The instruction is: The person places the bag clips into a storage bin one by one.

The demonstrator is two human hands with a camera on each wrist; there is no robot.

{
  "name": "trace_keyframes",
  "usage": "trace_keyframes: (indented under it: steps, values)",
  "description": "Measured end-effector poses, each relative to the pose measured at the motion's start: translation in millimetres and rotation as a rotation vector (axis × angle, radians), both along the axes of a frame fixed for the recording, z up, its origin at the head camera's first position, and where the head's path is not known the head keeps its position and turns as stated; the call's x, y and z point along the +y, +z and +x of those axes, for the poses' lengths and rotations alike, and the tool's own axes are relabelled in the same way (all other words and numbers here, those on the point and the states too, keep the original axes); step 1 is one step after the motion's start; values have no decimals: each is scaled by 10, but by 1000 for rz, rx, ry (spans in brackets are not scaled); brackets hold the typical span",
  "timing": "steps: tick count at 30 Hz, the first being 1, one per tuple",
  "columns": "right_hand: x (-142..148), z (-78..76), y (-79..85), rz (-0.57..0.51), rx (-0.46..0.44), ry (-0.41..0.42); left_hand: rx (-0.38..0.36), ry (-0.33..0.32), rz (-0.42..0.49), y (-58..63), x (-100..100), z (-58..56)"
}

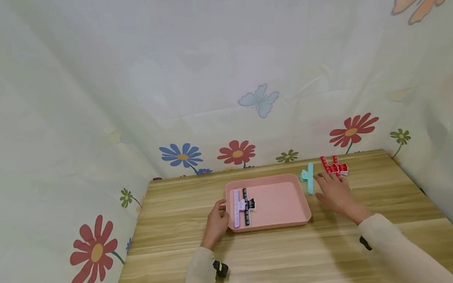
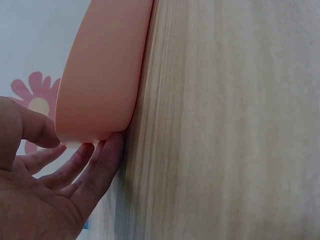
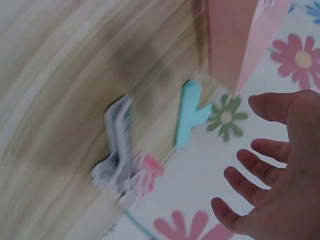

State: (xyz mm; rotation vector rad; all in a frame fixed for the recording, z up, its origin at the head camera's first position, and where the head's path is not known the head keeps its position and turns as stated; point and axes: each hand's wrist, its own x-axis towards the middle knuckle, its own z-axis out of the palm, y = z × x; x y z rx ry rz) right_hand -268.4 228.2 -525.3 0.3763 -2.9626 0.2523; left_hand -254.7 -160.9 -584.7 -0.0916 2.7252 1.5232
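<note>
My left hand [image 1: 217, 223] holds the left side of a pink tray [image 1: 281, 220], thumb at the rim and fingertips against the outer wall [image 2: 100, 100]. Inside the tray, a lilac clip [image 1: 237, 208] and a black clip [image 1: 247, 214] lie side by side. Right of the tray, my right hand [image 1: 336, 194] hovers with fingers spread and nothing in them. Close to its fingertips lies a light-blue clip [image 1: 310, 179]. Two red clips [image 1: 326, 164] sit just beyond the hand. The right wrist view shows a blurred grey clip [image 3: 120, 135], mostly hidden by the hand in the head view.
A wood-grain table [image 1: 168, 207] carries everything. Behind it and at both sides hangs a white curtain [image 1: 191, 95] printed with flowers and butterflies. Black wrist devices [image 1: 221, 268] show at both sleeves.
</note>
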Motion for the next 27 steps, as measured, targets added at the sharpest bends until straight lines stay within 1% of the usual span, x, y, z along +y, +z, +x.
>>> trace_keyframes:
  steps: [4,7,15,21,27]
  values:
    - [196,11,-14,-4,-37,-47,7,-5,-1,-13,3,-5]
    - [325,24,-35,-17,-57,-62,10,-2,3,-19,3,-6]
    - [598,75,-112,2,-47,-76,12,0,24,-35,2,-7]
    - [719,111,-151,-2,-93,-105,-4,-4,25,-38,-6,-14]
    - [767,113,-192,0,-166,-143,-1,-6,21,-52,-12,-27]
